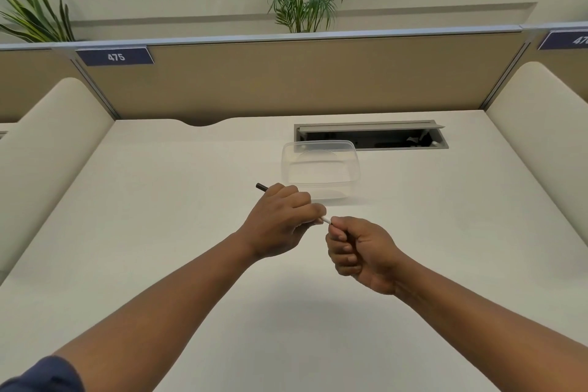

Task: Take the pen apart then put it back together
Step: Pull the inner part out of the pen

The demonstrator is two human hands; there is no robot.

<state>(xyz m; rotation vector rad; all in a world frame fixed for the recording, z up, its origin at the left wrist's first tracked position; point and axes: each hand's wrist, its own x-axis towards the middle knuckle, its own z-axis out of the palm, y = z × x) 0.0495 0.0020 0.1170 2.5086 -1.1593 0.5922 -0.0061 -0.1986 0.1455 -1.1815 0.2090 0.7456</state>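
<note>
Pen spans both hands: left hand grips it (right hand pinches tip).

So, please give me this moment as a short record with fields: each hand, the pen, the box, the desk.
left hand: grips the pen
right hand: pinches the pen's white end
pen: dark end shows past left hand, held above the desk
box: clear plastic, no lid, behind the hands
desk: off-white

1. The tub sits on the desk, just behind both hands.
2. The cable hatch lies behind the tub.
3. The partition stands behind the desk.
</note>
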